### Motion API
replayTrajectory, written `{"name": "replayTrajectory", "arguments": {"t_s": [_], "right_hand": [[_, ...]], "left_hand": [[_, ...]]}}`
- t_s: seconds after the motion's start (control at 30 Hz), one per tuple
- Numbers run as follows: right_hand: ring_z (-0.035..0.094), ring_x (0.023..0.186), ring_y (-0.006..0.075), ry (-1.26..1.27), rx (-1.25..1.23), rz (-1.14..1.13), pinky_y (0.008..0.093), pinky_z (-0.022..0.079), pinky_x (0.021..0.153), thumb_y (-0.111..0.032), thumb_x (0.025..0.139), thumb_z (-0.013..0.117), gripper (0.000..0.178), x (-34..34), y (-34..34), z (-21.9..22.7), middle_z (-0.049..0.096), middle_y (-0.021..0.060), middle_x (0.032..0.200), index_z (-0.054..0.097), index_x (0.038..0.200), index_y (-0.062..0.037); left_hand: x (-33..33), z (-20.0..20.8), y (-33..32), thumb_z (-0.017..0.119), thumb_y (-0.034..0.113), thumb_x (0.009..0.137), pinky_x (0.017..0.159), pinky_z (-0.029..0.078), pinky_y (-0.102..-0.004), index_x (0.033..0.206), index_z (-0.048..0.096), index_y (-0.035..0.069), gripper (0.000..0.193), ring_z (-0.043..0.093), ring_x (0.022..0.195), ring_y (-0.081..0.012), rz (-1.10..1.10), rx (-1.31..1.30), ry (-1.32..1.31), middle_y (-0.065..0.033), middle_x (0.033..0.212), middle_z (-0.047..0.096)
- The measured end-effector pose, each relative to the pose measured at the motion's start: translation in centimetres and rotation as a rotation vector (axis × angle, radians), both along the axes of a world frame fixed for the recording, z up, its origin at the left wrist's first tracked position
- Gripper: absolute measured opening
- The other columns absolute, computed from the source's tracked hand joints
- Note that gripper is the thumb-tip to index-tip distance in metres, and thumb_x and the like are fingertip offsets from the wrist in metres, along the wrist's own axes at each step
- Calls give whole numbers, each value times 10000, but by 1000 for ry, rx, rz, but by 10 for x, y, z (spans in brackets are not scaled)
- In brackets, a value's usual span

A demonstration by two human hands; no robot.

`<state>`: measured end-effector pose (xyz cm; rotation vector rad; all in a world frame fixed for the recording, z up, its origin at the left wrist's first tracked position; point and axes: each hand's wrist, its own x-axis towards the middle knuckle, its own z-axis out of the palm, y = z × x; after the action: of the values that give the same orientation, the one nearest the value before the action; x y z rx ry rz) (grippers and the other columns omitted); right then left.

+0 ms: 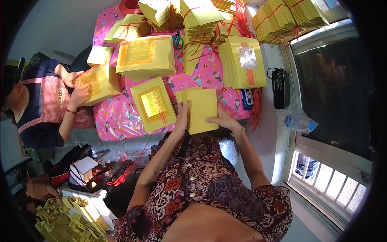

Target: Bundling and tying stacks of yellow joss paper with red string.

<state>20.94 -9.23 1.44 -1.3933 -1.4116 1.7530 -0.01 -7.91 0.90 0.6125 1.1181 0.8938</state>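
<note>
At the near edge of the table I hold a stack of plain yellow paper sheets [203, 109] upright between both hands. My left hand [183, 115] closes on its left side, where the edges of some sheets stick out unevenly. My right hand [225, 120] grips the right side, the thumb lying across the front. To the left lies a yellow sheet with a gold foil square [153, 103]. Behind it stands a thick stack of yellow paper with an orange-gold print [146, 55]. Farther right is another stack with a silver foil square [244, 60].
A pink patterned tablecloth [121, 117] covers the table. At the back are bundles tied with red string [201, 18] and teal-handled scissors [177, 40]. On the left a co-worker [50, 97] handles yellow paper. A plastic bottle [299, 123] and a black case [281, 88] are by the window.
</note>
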Motion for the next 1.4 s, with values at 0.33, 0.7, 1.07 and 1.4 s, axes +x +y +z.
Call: {"name": "replayTrajectory", "arguments": {"t_s": [0.33,0.7,1.07,1.4], "right_hand": [[465,1178,209,9,-106,-36,327,353,1028,-175,754,753,823,-11,22,-17,478,132,1275,275,1398,6],[493,1163,261,-81,46,59,352,401,984,-237,705,794,860,-10,22,-54,496,180,1269,315,1376,8],[554,1054,231,-418,156,151,348,454,901,-261,735,773,656,0,48,24,580,163,1144,481,1257,9],[629,923,294,-552,761,-432,393,485,837,-324,859,623,427,52,273,72,627,176,992,564,1128,3]], "left_hand": [[11,-32,8,632,195,899,882,474,-307,1309,256,-69,616,551,1082,-215,52,46,127,-180,1221,506],[-2,-45,1,703,394,782,981,333,-482,1369,292,-19,827,403,1103,-421,-79,322,997,-276,1178,409],[-1,-16,18,721,211,714,1009,277,-492,1408,242,8,867,337,1158,-405,27,573,946,-261,1253,326],[19,41,157,672,231,821,1038,303,-450,1423,240,7,774,363,1217,-357,83,833,646,-224,1302,364]]}}
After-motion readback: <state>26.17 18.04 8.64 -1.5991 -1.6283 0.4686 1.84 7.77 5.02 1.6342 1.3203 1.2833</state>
